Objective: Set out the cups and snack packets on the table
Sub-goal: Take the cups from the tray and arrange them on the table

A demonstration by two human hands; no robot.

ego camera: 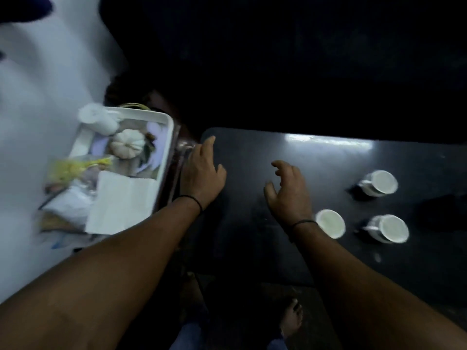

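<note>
Three white cups stand on the dark table [252, 152]: one at the back right [379, 182], one beside my right wrist [331, 223], one to its right [390, 228]. My right hand [289, 190] hovers over the table with fingers spread and empty. My left hand [202, 173] reaches toward the right edge of a white tray [166, 147] on the left, fingers apart, holding nothing. The tray holds a yellow snack packet [68, 168], other blurred packets [65, 208], a white napkin [121, 203], a white jug [97, 120] and a small white pumpkin [127, 144].
The tray rests on a dark reddish stand [171, 183] beside the table's left end. A white wall or floor area [38, 97] lies to the left. My bare foot [292, 318] shows below the table's near edge. The background is dark.
</note>
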